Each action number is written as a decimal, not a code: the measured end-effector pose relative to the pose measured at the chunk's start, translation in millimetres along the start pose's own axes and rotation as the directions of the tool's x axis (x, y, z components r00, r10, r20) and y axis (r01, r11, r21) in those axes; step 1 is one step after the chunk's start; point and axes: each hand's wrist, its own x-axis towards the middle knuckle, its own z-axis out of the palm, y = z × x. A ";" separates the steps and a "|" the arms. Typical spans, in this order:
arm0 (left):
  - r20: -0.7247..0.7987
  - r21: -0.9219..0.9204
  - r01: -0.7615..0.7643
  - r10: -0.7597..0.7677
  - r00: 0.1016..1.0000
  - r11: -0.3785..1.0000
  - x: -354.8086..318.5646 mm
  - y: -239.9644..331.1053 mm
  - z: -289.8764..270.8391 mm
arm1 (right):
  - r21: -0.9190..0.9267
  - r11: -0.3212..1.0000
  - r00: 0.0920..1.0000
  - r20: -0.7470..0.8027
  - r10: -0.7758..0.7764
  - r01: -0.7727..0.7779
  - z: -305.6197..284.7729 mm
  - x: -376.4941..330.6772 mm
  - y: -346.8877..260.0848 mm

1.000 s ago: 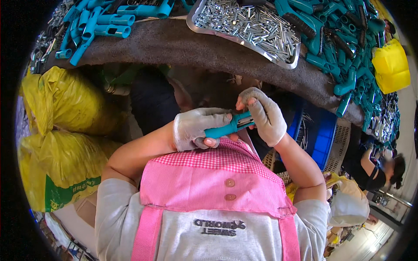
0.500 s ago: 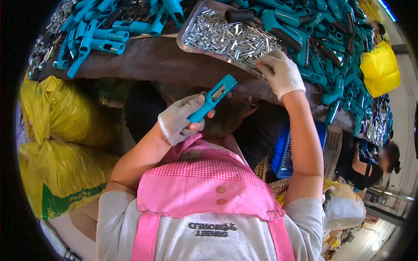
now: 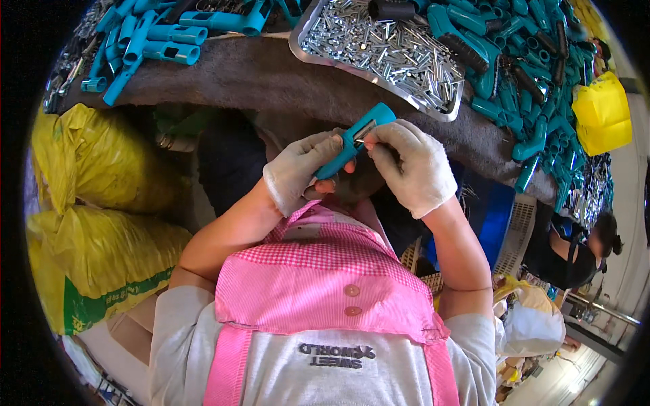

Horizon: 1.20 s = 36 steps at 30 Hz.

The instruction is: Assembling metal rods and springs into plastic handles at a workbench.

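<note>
A: Hands on my feed?
B: Left hand (image 3: 298, 166) curled round a teal tube (image 3: 348, 147), fingers closed on it. Tube's tilted above the apron (image 3: 315, 294), slot (image 3: 366, 128) facing my camera. Right hand (image 3: 413, 166): thumb and forefinger pinching what looks like a slim metal pin (image 3: 361, 141) at the slot; its far end I can't tell.
A: Risks?
B: My read: pin could slip, being small and smooth. Slack left grip could let the tube roll, misaligning the slot. Glove fabric might snag.
A: Materials?
B: Tube: smooth, likely plastic. Gloves (image 3: 437, 186): pale, soft, bare fingertips. Loose pins (image 3: 393, 57): shiny, heaped in a metal tray (image 3: 443, 116). Bench cover (image 3: 223, 76): brown, fuzzy.
</note>
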 end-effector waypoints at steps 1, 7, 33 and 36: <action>-0.023 0.021 -0.012 0.012 1.000 1.000 0.1 -1.9 0.3 | -0.010 1.000 1.000 0.003 -0.017 0.017 2.1 -1.3 0.3; -0.103 0.186 -0.232 0.254 0.962 0.955 7.1 -15.4 5.9 | -0.225 0.974 0.987 -0.140 -0.073 0.040 20.3 -9.7 -10.8; 0.000 0.005 0.169 -0.169 0.986 0.986 -3.4 -4.4 17.0 | 0.518 0.848 0.890 -0.328 0.318 -0.112 8.6 17.3 30.4; -0.008 0.083 0.088 -0.088 0.996 0.993 -1.5 5.6 27.8 | 0.633 0.765 0.930 -0.199 0.310 -0.119 18.5 22.4 25.6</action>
